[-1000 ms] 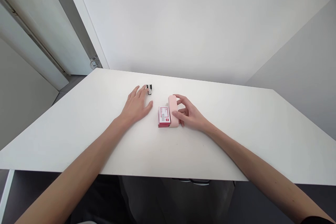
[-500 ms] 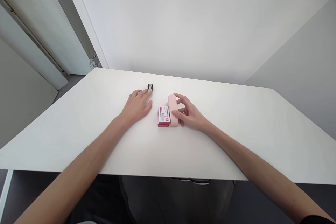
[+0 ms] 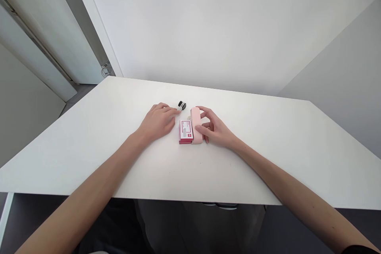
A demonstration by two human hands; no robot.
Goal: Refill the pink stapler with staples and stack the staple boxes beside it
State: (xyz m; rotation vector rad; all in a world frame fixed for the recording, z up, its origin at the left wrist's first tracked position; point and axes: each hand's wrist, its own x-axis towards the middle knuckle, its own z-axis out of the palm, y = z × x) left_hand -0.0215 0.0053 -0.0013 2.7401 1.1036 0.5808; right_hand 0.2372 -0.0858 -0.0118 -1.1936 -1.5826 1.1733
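My right hand (image 3: 216,129) rests on the white table (image 3: 268,154) with thumb and fingers wrapped round a pink stapler (image 3: 196,125) that lies flat. A red and white staple box (image 3: 185,132) lies against the stapler's left side. My left hand (image 3: 157,122) lies palm down just left of the box, fingers stretched toward a small black and silver clip-like piece (image 3: 181,106). Its fingertips touch or nearly touch that piece; I cannot tell which. The piece sits just behind the box and stapler.
The table's front edge runs near my body, with dark space below it. A plain white wall (image 3: 208,27) stands behind the table. At the far left is a white door (image 3: 38,27) and its frame.
My left hand slid to the right, and the small black and silver piece moved right with it, from behind the hand to just beside the stapler. My right hand stayed on the stapler.
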